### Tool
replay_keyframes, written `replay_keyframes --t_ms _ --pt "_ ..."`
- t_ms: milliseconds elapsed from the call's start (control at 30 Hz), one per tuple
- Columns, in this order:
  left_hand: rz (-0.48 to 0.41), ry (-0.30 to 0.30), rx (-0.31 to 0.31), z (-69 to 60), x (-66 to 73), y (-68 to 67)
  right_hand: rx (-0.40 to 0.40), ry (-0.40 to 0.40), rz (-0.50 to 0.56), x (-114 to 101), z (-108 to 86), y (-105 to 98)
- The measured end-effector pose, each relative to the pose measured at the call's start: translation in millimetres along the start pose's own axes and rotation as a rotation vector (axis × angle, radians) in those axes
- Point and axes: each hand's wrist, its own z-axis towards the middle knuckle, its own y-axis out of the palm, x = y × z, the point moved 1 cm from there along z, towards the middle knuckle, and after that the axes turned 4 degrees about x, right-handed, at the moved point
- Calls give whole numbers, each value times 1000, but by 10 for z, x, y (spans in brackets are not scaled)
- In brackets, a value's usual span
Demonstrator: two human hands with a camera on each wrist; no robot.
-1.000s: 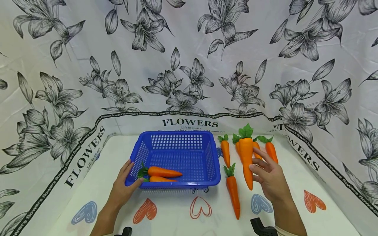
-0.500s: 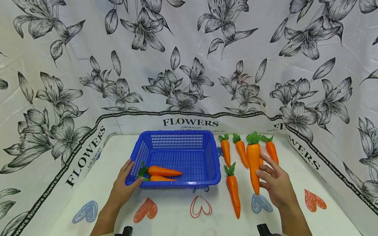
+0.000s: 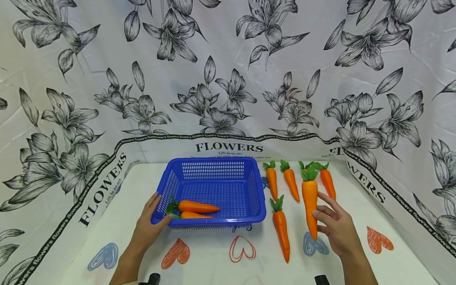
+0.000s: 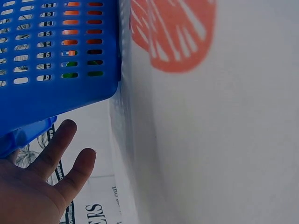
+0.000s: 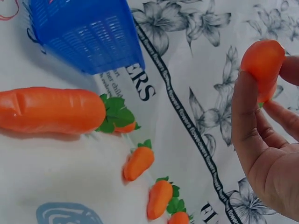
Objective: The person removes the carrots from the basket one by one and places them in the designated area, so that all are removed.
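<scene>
A blue basket point(image 3: 213, 222) stands left of centre on the table, with two carrots point(image 3: 198, 207) lying in its near left part. My left hand point(image 3: 149, 221) rests on its left end, thumb over the near corner of the rim; in the left wrist view two fingers of that hand point(image 4: 42, 186) stretch out beside the wall. To the right, my right hand point(image 3: 336, 227) pinches a carrot point(image 3: 310, 202) between thumb and fingers, leaves up and tip down, above the table. The right wrist view shows this carrot point(image 5: 264, 63) nearly end-on in the fingers.
One carrot point(image 3: 281, 233) lies on the table between basket and right hand. Several more lie in a row at the back right, among them one at the row's left end point(image 3: 272, 183). Behind the table hangs a flowered cloth point(image 3: 221, 95).
My right hand has moved right and slightly nearer with its carrot, uncovering another carrot in the back row. The left hand and the basket have stayed in place.
</scene>
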Motion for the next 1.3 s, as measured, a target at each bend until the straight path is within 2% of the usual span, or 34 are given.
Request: replay_keyframes --t_ms 300,733,967,1300 --pt "4 14 5 -2 5 4 28 69 -42 69 -9 -72" --pt "-9 -3 -1 -9 27 -4 63 147 -147 244 36 -190" --pt "-4 7 3 -14 30 -2 43 218 -198 331 52 -231" --pt "-19 9 4 -21 24 2 48 258 -266 437 76 -267"
